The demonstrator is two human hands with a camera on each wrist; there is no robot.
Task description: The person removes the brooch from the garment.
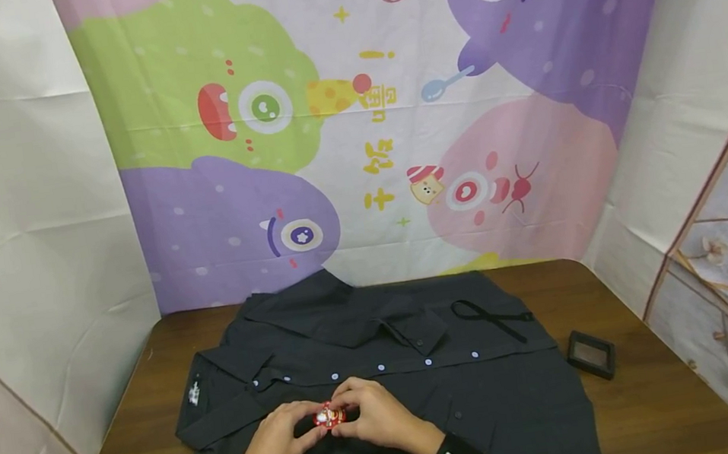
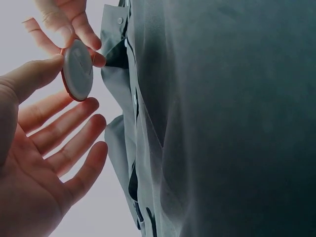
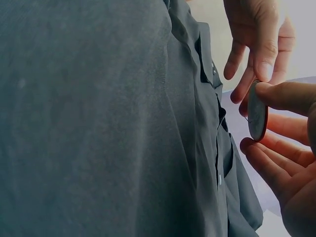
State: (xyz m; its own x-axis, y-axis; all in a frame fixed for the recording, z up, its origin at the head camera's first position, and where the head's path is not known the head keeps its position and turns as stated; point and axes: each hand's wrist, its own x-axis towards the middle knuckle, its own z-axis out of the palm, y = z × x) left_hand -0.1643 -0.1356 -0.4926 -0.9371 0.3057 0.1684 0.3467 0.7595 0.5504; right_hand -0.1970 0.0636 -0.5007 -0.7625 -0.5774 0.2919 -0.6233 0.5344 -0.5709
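A small round red badge [image 1: 329,416] with a printed picture is held between both hands, over a dark shirt [image 1: 519,406] spread on the table. The left hand [image 1: 278,441] pinches its left edge between thumb and fingers; the right hand [image 1: 380,414] pinches its right edge. In the left wrist view the badge's pale back [image 2: 78,70] faces the shirt, and the left hand's [image 2: 54,133] other fingers are spread. The right wrist view shows the badge [image 3: 256,111] edge-on, with the right hand's [image 3: 291,143] thumb and fingers at its rim.
A small black frame-like box [image 1: 591,355] lies on the wooden table [image 1: 643,405] right of the shirt. A thin black strap [image 1: 493,317] lies on the shirt's upper right. Behind the table hangs a cartoon-printed cloth [image 1: 367,249].
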